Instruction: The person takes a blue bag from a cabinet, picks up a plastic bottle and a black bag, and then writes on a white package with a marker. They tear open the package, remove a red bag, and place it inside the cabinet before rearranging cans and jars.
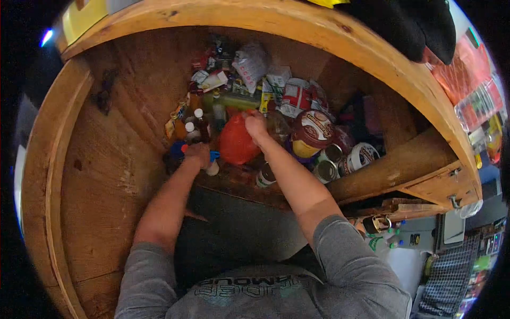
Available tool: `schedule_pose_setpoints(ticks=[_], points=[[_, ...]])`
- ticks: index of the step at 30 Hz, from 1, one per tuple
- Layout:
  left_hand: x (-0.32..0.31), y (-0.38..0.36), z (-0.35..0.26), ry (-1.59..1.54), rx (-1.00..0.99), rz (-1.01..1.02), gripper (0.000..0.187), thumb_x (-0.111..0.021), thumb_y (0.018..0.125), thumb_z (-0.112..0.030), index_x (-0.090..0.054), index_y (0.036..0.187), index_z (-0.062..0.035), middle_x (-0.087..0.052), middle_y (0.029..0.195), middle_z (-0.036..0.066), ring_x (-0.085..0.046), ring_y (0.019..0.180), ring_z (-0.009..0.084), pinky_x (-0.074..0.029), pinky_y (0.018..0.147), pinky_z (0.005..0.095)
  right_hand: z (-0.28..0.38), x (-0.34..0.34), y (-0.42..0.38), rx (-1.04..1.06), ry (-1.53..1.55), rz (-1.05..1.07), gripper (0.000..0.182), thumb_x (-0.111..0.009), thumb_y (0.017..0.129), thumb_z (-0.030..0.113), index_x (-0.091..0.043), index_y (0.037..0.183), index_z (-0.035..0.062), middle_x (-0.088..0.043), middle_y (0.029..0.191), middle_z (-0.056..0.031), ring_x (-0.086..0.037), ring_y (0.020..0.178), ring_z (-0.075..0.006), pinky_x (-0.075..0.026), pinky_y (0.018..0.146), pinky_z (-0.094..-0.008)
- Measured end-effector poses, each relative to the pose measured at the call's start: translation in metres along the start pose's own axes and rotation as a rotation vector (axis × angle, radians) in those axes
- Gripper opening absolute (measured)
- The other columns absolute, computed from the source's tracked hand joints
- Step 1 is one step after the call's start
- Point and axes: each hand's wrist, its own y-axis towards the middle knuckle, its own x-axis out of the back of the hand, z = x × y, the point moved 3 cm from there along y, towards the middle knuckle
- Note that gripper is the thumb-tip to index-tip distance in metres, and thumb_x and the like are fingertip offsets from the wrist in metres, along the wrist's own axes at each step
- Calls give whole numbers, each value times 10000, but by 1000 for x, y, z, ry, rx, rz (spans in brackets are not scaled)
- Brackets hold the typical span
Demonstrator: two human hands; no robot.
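Observation:
Inside a wooden cabinet, my right hand (256, 126) is closed on the top of a red plastic bag (238, 141), which looks full and rounded. My left hand (197, 154) is at the front left among small bottles; its fingers are curled, with something blue (214, 155) and a red cap (184, 149) beside them. What it grips, if anything, is too small to tell. Just behind it stand white-capped bottles (199, 118). A round tub with a brown lid (314, 127) sits right of the red bag, with several cans (325, 171) in front of it.
Bags and packets (249, 64) are piled at the back of the cabinet, with a red and white pack (296, 97) to their right. The cabinet's wooden frame (255, 16) arches overhead. A white-lidded container (364, 155) lies at the right. Green-labelled bottles (378, 243) are outside, lower right.

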Motion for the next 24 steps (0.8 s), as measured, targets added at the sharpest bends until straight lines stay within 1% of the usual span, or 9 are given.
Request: schedule_pose_setpoints(ticks=[3,10,12,14,16,18,20,21,24], points=[[7,-7,-5,19,1,-33,545,-814,710,-312,-674,1157,-34,-674,1191,147,-666,1090,317,-559,901,436,39,30,-20,-118,-48,138,507,-656,860,414,-628,1195,35,-667,1113,-262,-635,1035,-410,-491,924,-467],[45,-32,-14,51,56,-18,742,-856,644,-444,-619,1236,-63,-640,1260,150,-628,1162,334,-532,935,461,153,117,-93,233,-106,-11,276,-678,866,236,-669,1073,54,-707,1020,-177,-693,933,-318,-521,793,-407],[66,-48,-23,91,44,-13,804,-852,646,-477,-575,1282,-70,-627,1276,167,-614,1184,349,-514,957,477,163,135,-116,276,-50,18,234,-671,868,221,-671,1033,55,-713,970,-165,-705,902,-313,-530,770,-405],[90,-67,-38,49,92,-282,722,-857,661,-475,-645,1222,-74,-704,1126,154,-652,1124,323,-551,883,454,170,148,-147,441,-2,11,145,-658,871,181,-663,949,59,-707,876,-140,-706,796,-295,-532,711,-383],[87,-60,-52,32,52,-300,746,-847,682,-465,-608,1268,-71,-699,1129,173,-654,1117,332,-551,876,462,170,157,-179,279,-34,164,98,-652,866,147,-655,913,62,-694,855,-145,-699,788,-288,-530,718,-372],[88,-60,-72,16,14,-317,771,-838,703,-456,-572,1314,-67,-694,1133,193,-656,1109,341,-551,870,470,149,154,-207,388,63,225,76,-663,849,113,-650,912,72,-689,832,-117,-694,766,-269,-527,708,-364],[83,-67,-112,-204,-273,-92,878,-837,703,-456,-478,1393,-48,-635,1242,232,-624,1152,379,-530,916,476,136,158,-238,391,8,355,102,-658,842,140,-647,922,78,-689,804,-129,-689,753,-334,-548,684,-412],[76,-67,-122,-196,-309,-96,878,-837,703,-456,-478,1393,-48,-635,1242,232,-624,1152,379,-530,916,476,127,162,-251,291,-74,530,110,-658,871,179,-651,944,97,-679,820,-113,-679,708,-264,-531,643,-396],[8,-26,-150,-484,-526,-124,979,-880,654,-398,-413,1426,-20,-594,1311,232,-583,1218,376,-485,995,462,76,162,-288,299,-150,734,171,-638,886,234,-640,937,71,-666,797,-134,-676,781,-322,-528,715,-451]])
